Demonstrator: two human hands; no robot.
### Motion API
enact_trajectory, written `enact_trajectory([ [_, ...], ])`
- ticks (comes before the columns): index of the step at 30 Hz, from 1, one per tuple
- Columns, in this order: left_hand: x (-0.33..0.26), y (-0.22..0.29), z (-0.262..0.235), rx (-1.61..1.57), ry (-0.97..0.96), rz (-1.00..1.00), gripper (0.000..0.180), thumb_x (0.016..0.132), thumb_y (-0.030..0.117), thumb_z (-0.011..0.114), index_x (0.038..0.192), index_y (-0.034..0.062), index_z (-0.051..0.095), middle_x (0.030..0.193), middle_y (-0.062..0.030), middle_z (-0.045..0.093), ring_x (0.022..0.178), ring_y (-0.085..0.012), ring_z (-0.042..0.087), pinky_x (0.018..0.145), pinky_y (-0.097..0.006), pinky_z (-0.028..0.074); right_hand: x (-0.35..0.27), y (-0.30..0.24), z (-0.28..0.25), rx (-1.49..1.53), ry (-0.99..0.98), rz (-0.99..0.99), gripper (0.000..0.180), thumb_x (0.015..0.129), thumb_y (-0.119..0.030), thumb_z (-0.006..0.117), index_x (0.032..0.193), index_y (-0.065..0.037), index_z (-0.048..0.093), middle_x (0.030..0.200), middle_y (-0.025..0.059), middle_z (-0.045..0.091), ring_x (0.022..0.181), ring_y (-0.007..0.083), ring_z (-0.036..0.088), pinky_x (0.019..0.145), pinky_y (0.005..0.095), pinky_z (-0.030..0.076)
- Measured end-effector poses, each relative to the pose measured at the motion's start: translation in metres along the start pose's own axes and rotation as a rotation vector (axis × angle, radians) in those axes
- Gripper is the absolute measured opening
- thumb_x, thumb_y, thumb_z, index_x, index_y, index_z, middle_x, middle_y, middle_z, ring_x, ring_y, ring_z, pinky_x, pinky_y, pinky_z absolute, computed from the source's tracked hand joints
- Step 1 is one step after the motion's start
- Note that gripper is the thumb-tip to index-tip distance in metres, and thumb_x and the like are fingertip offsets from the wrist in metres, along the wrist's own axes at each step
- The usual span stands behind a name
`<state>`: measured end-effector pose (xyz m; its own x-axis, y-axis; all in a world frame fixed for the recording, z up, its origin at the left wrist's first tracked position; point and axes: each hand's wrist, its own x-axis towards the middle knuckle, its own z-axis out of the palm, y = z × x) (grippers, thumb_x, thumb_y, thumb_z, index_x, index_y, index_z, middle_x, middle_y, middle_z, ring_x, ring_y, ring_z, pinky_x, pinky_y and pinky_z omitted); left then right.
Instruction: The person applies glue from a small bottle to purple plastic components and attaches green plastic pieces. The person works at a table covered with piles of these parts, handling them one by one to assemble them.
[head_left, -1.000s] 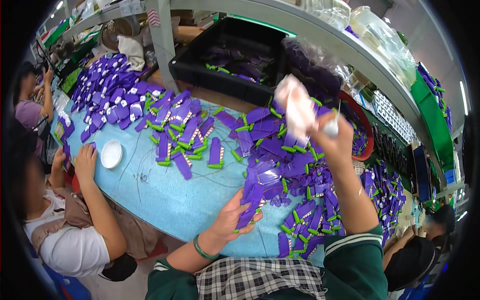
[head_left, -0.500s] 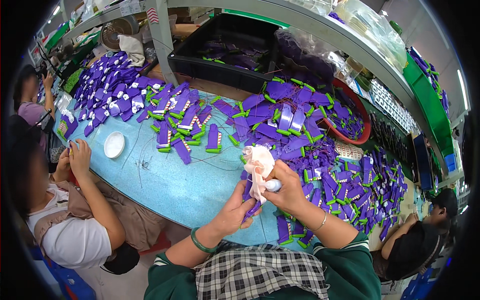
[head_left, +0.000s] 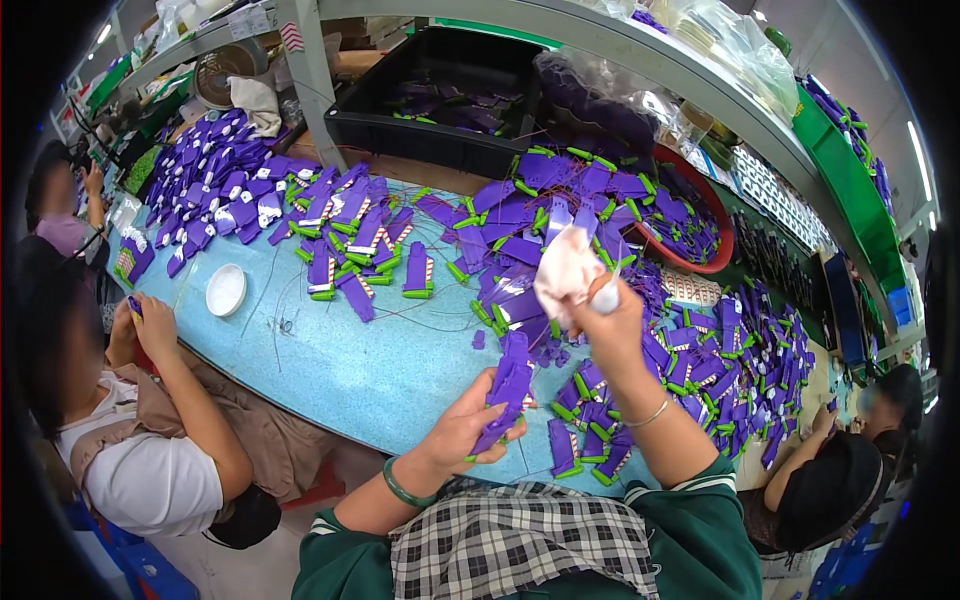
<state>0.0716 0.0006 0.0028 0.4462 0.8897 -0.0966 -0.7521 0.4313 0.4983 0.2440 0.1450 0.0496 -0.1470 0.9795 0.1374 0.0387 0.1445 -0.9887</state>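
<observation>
My left hand (head_left: 460,424) is closed around a purple plastic part (head_left: 512,378), held tilted above the near edge of the table. In my right hand (head_left: 618,328) are a crumpled pale pink cloth (head_left: 567,274) and a small white bottle (head_left: 605,295) with a thin tip. That hand is raised in front of the pile of purple parts with green ends (head_left: 575,190), apart from the left one. More such parts (head_left: 700,370) lie heaped to the right of my right forearm.
A white dish (head_left: 227,290) stands on the blue tabletop (head_left: 340,350). Farther back are a black bin (head_left: 345,125) and a red basin (head_left: 728,225), both with purple parts inside. A grey shelf frame (head_left: 300,75) rises behind. People sit at left (head_left: 150,470) and right (head_left: 830,490).
My right hand has moved up and away from the purple part, taking the cloth and bottle along. The part in my left hand now shows its broad face.
</observation>
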Motion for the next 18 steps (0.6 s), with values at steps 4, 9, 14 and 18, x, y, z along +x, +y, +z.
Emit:
enact_trajectory([
  [4,0.000,0.005,-0.006,-0.222,-0.002,0.016,0.044,0.098,0.020,0.048,0.137,0.0137,0.031,0.118,-0.0131,0.047,0.077,-0.0176,0.047,0.040,-0.018,0.036,0.026,-0.002,-0.028,-0.184,0.022,-0.106,0.022,0.077,-0.004,0.074,0.091,-0.002,0.057,0.074,0.0027,0.056,0.059,0.0083,0.057,0.045,0.0215,0.046],
  [9,-0.001,0.010,0.003,-0.063,0.024,0.081,0.044,0.095,0.016,0.052,0.134,0.0132,0.033,0.114,-0.0109,0.050,0.078,-0.0142,0.048,0.044,-0.020,0.037,0.001,-0.016,-0.044,0.052,-0.057,0.065,0.018,0.084,-0.007,0.065,0.094,-0.003,0.051,0.074,0.0038,0.057,0.059,0.0103,0.058,0.051,0.0230,0.047],
  [14,0.000,0.007,0.006,0.344,0.208,0.006,0.050,0.090,0.007,0.058,0.133,0.0083,0.032,0.110,-0.0118,0.050,0.083,-0.0122,0.050,0.047,-0.024,0.039,-0.059,-0.020,-0.049,-0.067,-0.281,0.117,0.017,0.088,-0.006,0.058,0.102,-0.003,0.049,0.075,0.0044,0.058,0.062,0.0117,0.059,0.057,0.0248,0.048],
  [18,0.012,-0.004,0.011,1.183,0.335,0.397,0.061,0.081,0.001,0.064,0.133,0.0023,0.032,0.110,-0.0175,0.049,0.089,-0.0251,0.057,0.059,-0.033,0.048,-0.089,-0.020,-0.045,0.133,-0.426,0.222,0.019,0.090,-0.010,0.061,0.104,-0.002,0.050,0.083,0.0059,0.057,0.070,0.0122,0.060,0.063,0.0249,0.049],
])
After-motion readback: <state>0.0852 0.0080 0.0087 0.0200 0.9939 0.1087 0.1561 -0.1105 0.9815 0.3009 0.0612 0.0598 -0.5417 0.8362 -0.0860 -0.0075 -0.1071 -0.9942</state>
